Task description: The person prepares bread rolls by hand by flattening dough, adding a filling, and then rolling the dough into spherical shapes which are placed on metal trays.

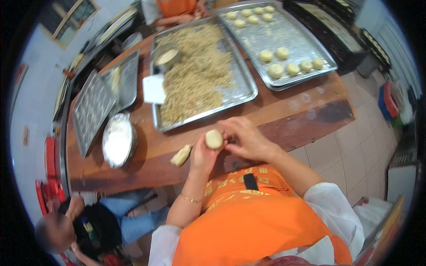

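A round, pale dough ball [214, 139] sits in my left hand [203, 157], above the near edge of the wooden table. The left fingers are closed around its side and underside. My right hand [248, 141] is curled against the ball's right side, its thumb and fingers bent; part of this contact is hidden. On the table just left of my left hand lies an irregular piece of dough [181, 156]. Beyond my hands is a large metal tray [250, 91] of crumbly tan filling [195, 73], with a metal bowl [167, 56] and a white scraper [154, 89] at its left.
Right of the filling, another tray [295, 42] carries several dough balls [275, 71]. A bowl of white flour [118, 139] and tilted metal trays [92, 111] stand at the left of the wooden table [301, 117]. One person works across the table; another sits at lower left.
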Action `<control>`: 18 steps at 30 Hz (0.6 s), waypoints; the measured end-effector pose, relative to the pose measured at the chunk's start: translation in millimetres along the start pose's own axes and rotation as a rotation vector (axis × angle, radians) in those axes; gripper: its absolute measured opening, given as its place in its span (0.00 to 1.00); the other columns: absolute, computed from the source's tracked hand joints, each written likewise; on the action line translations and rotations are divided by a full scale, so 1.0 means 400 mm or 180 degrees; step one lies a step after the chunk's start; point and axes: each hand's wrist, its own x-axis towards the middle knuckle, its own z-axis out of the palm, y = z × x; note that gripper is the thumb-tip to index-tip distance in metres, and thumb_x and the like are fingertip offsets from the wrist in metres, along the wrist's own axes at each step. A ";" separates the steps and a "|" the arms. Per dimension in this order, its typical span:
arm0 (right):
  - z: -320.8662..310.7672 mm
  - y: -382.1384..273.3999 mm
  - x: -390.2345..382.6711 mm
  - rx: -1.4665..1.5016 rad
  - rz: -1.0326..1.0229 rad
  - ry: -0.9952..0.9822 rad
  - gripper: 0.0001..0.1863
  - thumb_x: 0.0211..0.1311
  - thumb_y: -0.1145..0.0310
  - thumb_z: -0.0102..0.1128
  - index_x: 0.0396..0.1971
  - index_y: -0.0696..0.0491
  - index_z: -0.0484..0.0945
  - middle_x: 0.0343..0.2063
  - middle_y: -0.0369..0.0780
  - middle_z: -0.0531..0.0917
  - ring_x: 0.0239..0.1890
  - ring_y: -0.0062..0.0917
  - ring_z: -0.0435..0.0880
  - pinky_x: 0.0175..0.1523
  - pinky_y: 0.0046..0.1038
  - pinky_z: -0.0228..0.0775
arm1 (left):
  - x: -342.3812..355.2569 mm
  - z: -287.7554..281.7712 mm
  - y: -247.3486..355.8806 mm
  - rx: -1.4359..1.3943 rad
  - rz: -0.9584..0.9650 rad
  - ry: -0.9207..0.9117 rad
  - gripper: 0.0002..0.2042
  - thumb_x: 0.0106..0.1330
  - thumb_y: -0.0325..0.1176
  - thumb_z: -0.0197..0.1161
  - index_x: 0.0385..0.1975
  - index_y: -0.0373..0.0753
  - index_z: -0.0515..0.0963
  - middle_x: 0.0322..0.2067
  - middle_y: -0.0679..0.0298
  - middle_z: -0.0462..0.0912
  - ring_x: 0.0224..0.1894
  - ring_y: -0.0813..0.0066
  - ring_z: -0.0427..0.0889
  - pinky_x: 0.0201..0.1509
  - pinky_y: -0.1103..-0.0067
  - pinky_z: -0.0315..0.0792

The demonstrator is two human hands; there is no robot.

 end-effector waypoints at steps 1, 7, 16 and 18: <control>0.004 -0.003 0.014 -0.0096 -0.0201 -0.0012 0.35 0.48 0.67 0.71 0.59 0.53 0.71 0.52 0.46 0.75 0.55 0.44 0.72 0.60 0.42 0.64 | -0.005 0.025 0.009 -0.0188 -0.0140 -0.0176 0.22 0.79 0.44 0.36 0.57 0.34 0.68 0.53 0.54 0.78 0.55 0.59 0.78 0.60 0.63 0.74; -0.066 0.015 0.048 -0.0274 -0.0244 -0.0271 0.36 0.45 0.67 0.72 0.59 0.53 0.72 0.50 0.44 0.76 0.55 0.41 0.72 0.60 0.41 0.64 | 0.042 0.109 0.024 -0.0557 -0.0302 -0.0735 0.28 0.78 0.54 0.36 0.61 0.34 0.64 0.60 0.55 0.72 0.62 0.59 0.72 0.61 0.63 0.72; -0.324 0.232 0.093 -0.0578 0.0336 0.0387 0.32 0.48 0.67 0.71 0.56 0.53 0.73 0.50 0.45 0.78 0.53 0.40 0.77 0.59 0.38 0.68 | 0.113 0.243 0.033 0.0662 0.0133 -0.0622 0.23 0.79 0.45 0.38 0.62 0.32 0.64 0.61 0.51 0.71 0.63 0.61 0.72 0.64 0.70 0.67; -0.435 0.325 0.105 -0.0522 0.1013 0.0897 0.32 0.50 0.68 0.70 0.57 0.54 0.72 0.51 0.45 0.78 0.55 0.39 0.77 0.60 0.35 0.68 | 0.103 0.216 0.047 0.0876 0.0327 -0.0525 0.22 0.79 0.44 0.40 0.60 0.32 0.66 0.58 0.50 0.74 0.61 0.58 0.74 0.62 0.68 0.69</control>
